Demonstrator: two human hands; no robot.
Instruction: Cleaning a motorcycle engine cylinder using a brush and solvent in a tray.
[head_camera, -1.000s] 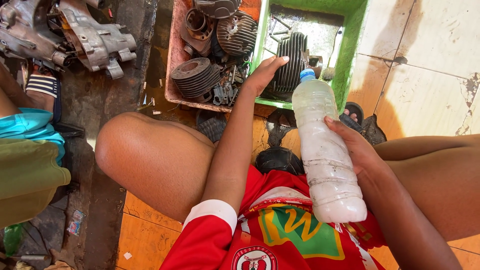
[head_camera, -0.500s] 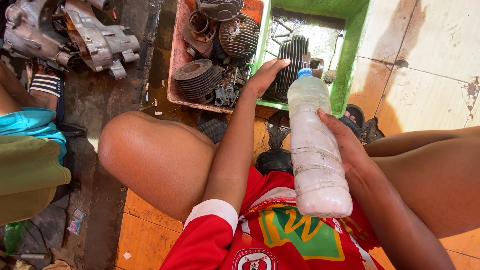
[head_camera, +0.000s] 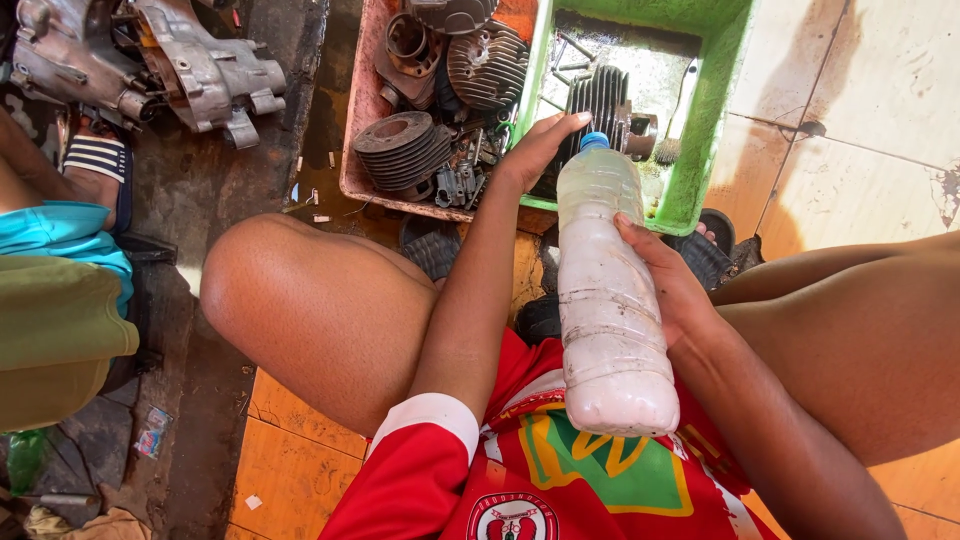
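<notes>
My right hand (head_camera: 668, 285) grips a cloudy plastic bottle (head_camera: 605, 300) with a blue cap, held between my knees and tilted toward a green tub (head_camera: 708, 120). The bottle holds a milky liquid. My left hand (head_camera: 540, 150) reaches forward, fingers apart, resting at the near edge of the green tub beside a dark finned engine cylinder (head_camera: 600, 100) that lies inside it. The bottle's cap is close to my left fingertips.
A pink tray (head_camera: 362, 110) left of the tub holds several finned engine parts. A metal engine casing (head_camera: 170, 65) lies on the dark floor at top left. Another person's leg and sandalled foot (head_camera: 85, 165) are at the left. Tiled floor lies to the right.
The bottle has shifted slightly left and forward toward the green tub. My left hand stays at the tub's edge.
</notes>
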